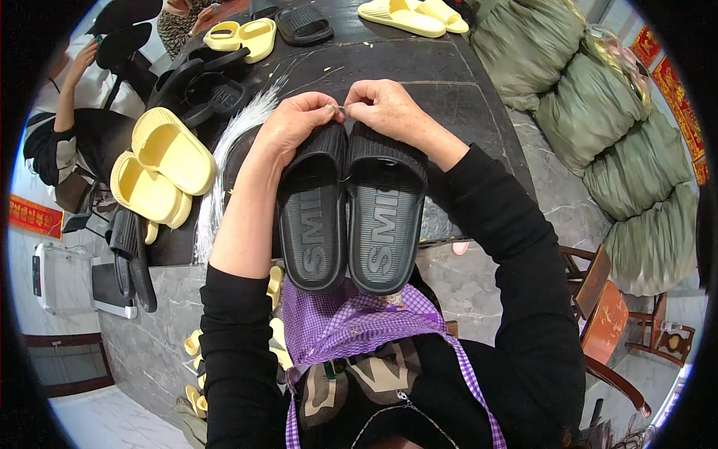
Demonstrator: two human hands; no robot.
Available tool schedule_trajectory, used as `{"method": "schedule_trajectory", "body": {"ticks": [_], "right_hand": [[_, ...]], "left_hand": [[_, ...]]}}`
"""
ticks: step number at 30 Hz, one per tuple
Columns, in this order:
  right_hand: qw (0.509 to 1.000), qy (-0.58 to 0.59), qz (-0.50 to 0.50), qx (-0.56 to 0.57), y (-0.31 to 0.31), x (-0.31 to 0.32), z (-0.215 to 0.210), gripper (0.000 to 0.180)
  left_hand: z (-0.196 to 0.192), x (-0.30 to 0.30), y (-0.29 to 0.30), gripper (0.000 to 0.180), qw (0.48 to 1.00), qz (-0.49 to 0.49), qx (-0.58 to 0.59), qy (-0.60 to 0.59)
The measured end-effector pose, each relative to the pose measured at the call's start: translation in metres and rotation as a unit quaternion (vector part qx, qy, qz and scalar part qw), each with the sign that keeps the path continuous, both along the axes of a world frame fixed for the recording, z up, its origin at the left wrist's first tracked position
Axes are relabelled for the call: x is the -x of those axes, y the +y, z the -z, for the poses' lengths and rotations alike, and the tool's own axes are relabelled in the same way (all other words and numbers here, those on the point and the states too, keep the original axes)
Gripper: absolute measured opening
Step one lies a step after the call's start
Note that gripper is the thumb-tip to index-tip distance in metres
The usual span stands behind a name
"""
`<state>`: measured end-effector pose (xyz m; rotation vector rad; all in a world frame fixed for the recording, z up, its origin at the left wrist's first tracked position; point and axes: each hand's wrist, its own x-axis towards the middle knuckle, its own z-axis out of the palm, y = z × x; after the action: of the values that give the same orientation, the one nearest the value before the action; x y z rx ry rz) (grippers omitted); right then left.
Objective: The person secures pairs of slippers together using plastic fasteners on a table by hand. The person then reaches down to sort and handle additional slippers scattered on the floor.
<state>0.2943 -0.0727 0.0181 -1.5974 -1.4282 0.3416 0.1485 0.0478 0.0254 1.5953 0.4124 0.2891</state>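
Observation:
A pair of black slide sandals (385,232) lies side by side at the table's near edge, heels toward me, with raised lettering on the footbeds. At their toe ends my left hand (299,118) and my right hand (385,108) meet, fingertips pinched. Between them runs a short, thin, pale strand (341,110), held from both sides; its ends are hidden by my fingers. Left of my left forearm, a bundle of long white strands (224,168) lies curved on the dark table (419,67).
Yellow slides (176,153) sit at the table's left edge, above another black pair (129,251). More black slides (213,93) and yellow slides (404,16) lie farther back. Stuffed green sacks (598,120) line the right side, near wooden chairs (598,299). Another person's arm (71,86) shows at left.

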Motion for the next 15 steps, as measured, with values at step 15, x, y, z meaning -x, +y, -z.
{"method": "schedule_trajectory", "body": {"ticks": [15], "right_hand": [[1.000, 0.010, -0.020, -0.014, -0.0003, 0.0015, 0.0014, 0.013]], "left_hand": [[-0.0005, -0.0019, -0.0014, 0.008, 1.000, -0.017, -0.001, 0.020]]}}
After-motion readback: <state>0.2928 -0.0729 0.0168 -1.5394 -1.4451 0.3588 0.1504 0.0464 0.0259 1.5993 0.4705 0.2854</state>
